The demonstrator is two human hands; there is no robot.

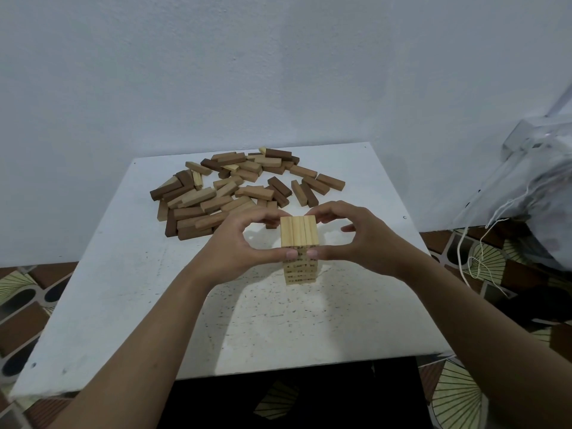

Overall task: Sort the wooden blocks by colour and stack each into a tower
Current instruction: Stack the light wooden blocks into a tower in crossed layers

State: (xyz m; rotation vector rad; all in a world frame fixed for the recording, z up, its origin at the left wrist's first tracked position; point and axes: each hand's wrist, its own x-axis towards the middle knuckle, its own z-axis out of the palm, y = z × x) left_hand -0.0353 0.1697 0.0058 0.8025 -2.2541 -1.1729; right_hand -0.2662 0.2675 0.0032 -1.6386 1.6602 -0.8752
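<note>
Currently pale tower (299,252) stands on white table (154,305), several layers, three blocks across top. Grip: left hand (240,243) and right hand (359,239) pinch top layer, thumbs on near face, fingers curled round far ends. Behind tower, mostly to its left: mixed pile (235,193), brown and tan, few pale. Judgement: blocks light, rigid, smooth-sided; stack tips easily. Best hold by long sides; square layers with gentle squeeze.

tower (299,246) of pale blocks on white table (154,305) | left hand (238,246) and right hand (362,239) pinch its top layers from both sides | pile of loose brown blocks (229,190) behind | plastic bag (538,193) at right
</note>
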